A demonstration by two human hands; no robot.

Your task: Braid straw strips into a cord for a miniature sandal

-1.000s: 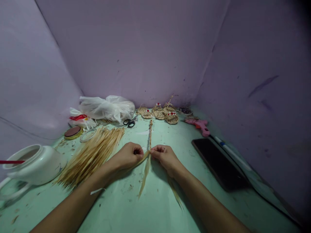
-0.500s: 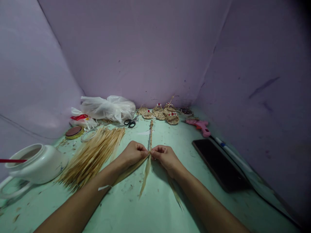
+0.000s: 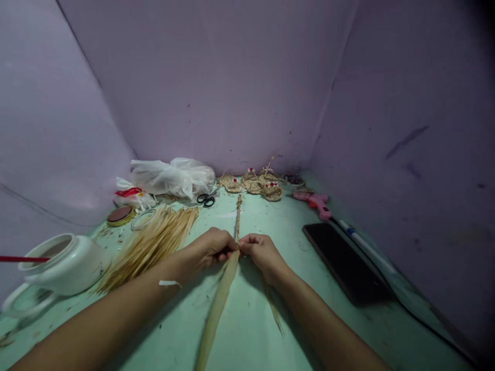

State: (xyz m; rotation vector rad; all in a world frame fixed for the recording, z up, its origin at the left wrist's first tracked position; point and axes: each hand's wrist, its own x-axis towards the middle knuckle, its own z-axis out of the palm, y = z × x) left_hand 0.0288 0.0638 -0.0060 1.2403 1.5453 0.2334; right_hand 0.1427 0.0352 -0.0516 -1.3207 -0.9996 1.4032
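"Where do we have the thin braid [image 3: 238, 219]?"

"We have it in the middle of the green table [image 3: 251, 335]. It points straight away from us, and its near end is between our two hands. Maybe we lay it straight so we can see each twist."

"What do our fingers do?"

"Our left hand [image 3: 214, 247] pinches the near end of the braid with thumb and finger, and its other fingers curl in. Our right hand [image 3: 266, 252] pinches the same spot from the other side. We think the two pinches stop the twists from coming loose. We can't tell just how the strips cross under our fingertips."

"And the loose bits?"

"A wide pale strip [image 3: 217, 312] hangs from the pinch toward us, so it seems out of the way of the twists. Another strip end [image 3: 277, 313] pokes out beside our right wrist."

"Why is the bundle of dry strips [image 3: 154, 245] on our left?"

"It is near our left arm, maybe so we can reach it. The scissors [image 3: 209, 201] lie past it. The pink glue gun [image 3: 319, 202] and the black phone [image 3: 344, 263] are on our right, maybe to give our hands room. Little woven pieces with beads [image 3: 251, 184] sit by the back wall."
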